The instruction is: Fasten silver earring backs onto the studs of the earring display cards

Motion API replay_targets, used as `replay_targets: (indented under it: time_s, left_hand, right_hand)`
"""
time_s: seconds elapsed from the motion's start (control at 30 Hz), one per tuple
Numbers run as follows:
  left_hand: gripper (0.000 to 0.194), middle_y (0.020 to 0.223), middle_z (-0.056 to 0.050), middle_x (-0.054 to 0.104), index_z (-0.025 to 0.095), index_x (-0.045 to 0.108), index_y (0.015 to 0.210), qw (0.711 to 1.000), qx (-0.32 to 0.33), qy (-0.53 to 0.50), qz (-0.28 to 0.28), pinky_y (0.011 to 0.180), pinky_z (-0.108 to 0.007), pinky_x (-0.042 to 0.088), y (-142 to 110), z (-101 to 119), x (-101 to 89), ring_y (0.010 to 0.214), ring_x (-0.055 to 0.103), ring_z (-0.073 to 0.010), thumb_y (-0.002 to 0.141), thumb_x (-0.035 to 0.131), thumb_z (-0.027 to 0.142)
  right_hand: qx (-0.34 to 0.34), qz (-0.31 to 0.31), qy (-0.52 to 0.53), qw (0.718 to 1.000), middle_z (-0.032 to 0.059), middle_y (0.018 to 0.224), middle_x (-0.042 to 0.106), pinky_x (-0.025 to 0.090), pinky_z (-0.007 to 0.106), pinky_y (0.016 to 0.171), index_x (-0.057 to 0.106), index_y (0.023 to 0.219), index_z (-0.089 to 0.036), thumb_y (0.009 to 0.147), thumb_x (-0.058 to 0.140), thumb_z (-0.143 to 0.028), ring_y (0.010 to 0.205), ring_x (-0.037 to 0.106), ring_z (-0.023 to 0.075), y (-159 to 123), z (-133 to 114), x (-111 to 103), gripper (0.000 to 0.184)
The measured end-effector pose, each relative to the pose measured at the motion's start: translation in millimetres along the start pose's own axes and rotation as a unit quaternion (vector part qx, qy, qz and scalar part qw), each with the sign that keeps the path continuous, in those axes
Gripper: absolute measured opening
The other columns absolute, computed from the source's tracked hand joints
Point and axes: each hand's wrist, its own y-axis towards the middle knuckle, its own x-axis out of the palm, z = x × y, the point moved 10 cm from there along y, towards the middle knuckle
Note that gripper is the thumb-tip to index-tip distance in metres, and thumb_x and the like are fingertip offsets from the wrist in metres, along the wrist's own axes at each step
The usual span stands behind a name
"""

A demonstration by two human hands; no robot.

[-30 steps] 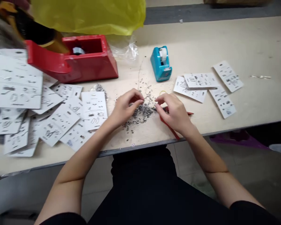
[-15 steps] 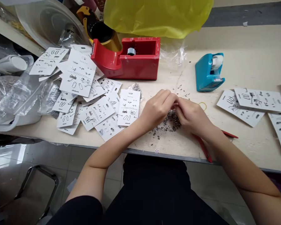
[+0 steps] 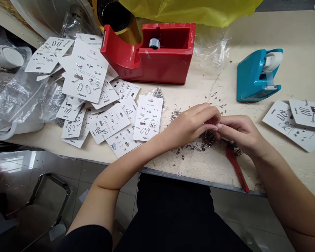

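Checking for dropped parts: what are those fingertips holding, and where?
Cannot tell: the left hand and right hand meet over the metal pieces, hiding any hold.

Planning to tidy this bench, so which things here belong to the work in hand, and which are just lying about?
Part of the work:
left hand
right hand
small metal pieces
red pliers

Just lying about:
printed cards
red tape dispenser
blue tape dispenser
yellow bag
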Motion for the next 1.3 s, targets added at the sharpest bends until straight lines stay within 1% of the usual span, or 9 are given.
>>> replay_targets:
  time_s: [0.1,0.23,0.4,0.6,0.77,0.9,1.0,1.13,1.3]
  left_hand:
    - [0.009,0.09,-0.002,0.062,0.016,0.052,0.093,0.999,0.004,-0.039,-0.018,0.075,-0.021,0.051,1,1,0.0,0.084,0.06,-0.0106,0.099,0.057,0.02]
    - [0.01,0.088,-0.001,0.061,0.017,0.052,0.092,0.996,-0.012,-0.071,-0.051,0.07,-0.02,0.049,2,-3,2.4,0.081,0.059,-0.0099,0.095,0.06,0.012]
    - [0.014,0.085,0.001,0.06,0.016,0.054,0.091,0.995,-0.014,-0.095,-0.039,0.068,-0.017,0.047,1,-4,-1.2,0.076,0.056,-0.0076,0.091,0.062,0.005]
    - [0.011,0.082,0.001,0.06,0.019,0.052,0.088,0.994,-0.02,-0.086,-0.068,0.066,-0.021,0.048,3,-3,-0.9,0.074,0.057,-0.0093,0.095,0.059,0.014]
    - [0.011,0.083,0.001,0.062,0.022,0.051,0.087,0.991,-0.033,-0.105,-0.081,0.066,-0.024,0.05,5,-2,-1.4,0.074,0.059,-0.0116,0.095,0.058,0.017]
    - [0.011,0.085,0.0,0.065,0.022,0.053,0.087,0.983,-0.073,-0.132,-0.107,0.07,-0.023,0.053,5,-6,2.6,0.078,0.063,-0.0112,0.092,0.062,0.018]
    - [0.011,0.084,0.0,0.066,0.02,0.053,0.086,0.971,-0.109,-0.171,-0.123,0.07,-0.022,0.055,4,-9,4.9,0.078,0.065,-0.0104,0.093,0.063,0.022]
    - [0.014,0.082,0.0,0.066,0.019,0.053,0.084,0.963,-0.134,-0.2,-0.118,0.069,-0.021,0.058,5,-10,2.9,0.076,0.068,-0.0101,0.093,0.063,0.025]
    - [0.012,0.081,0.001,0.066,0.02,0.055,0.083,0.968,-0.127,-0.191,-0.102,0.064,-0.02,0.058,5,-6,0.3,0.072,0.068,-0.0094,0.092,0.063,0.021]
  right_hand:
    - [0.006,-0.018,0.017,1.0,-0.0034,0.051,0.041,0.022,0.025,0.045,0.052,0.058,-0.017,0.097,0.057,-0.048,0.048,0.033,0.0071,0,-2,5,0.05]
    - [0.009,-0.036,0.03,0.999,-0.0032,0.051,0.044,0.022,0.025,0.044,0.053,0.058,-0.017,0.097,0.058,-0.046,0.047,0.035,0.0061,0,-6,10,0.049]
    - [0.029,-0.04,0.054,0.997,-0.0023,0.052,0.043,0.024,0.025,0.046,0.056,0.06,-0.016,0.097,0.059,-0.048,0.048,0.036,0.0068,-2,0,12,0.049]
    - [0.023,-0.043,0.074,0.996,-0.0011,0.053,0.047,0.027,0.025,0.046,0.056,0.058,-0.016,0.094,0.061,-0.055,0.05,0.04,0.0069,0,-5,18,0.054]
    - [0.012,-0.052,0.082,0.995,-0.0028,0.05,0.044,0.024,0.025,0.045,0.053,0.056,-0.016,0.096,0.06,-0.052,0.047,0.036,0.0055,1,-14,18,0.054]
    - [0.025,-0.068,0.064,0.995,-0.0031,0.05,0.045,0.026,0.025,0.045,0.055,0.056,-0.017,0.096,0.061,-0.051,0.047,0.036,0.0056,-1,-17,18,0.052]
    - [0.046,-0.067,0.06,0.995,-0.0031,0.05,0.045,0.028,0.025,0.045,0.06,0.059,-0.017,0.094,0.064,-0.051,0.048,0.038,0.0066,-1,-17,18,0.049]
    - [0.041,-0.038,0.082,0.995,-0.0051,0.048,0.04,0.03,0.025,0.046,0.066,0.063,-0.017,0.091,0.069,-0.047,0.047,0.036,0.0063,-1,-20,14,0.041]
    - [0.034,-0.044,0.095,0.994,-0.0045,0.05,0.041,0.031,0.025,0.047,0.064,0.062,-0.017,0.093,0.064,-0.053,0.048,0.037,0.006,-4,-22,16,0.048]
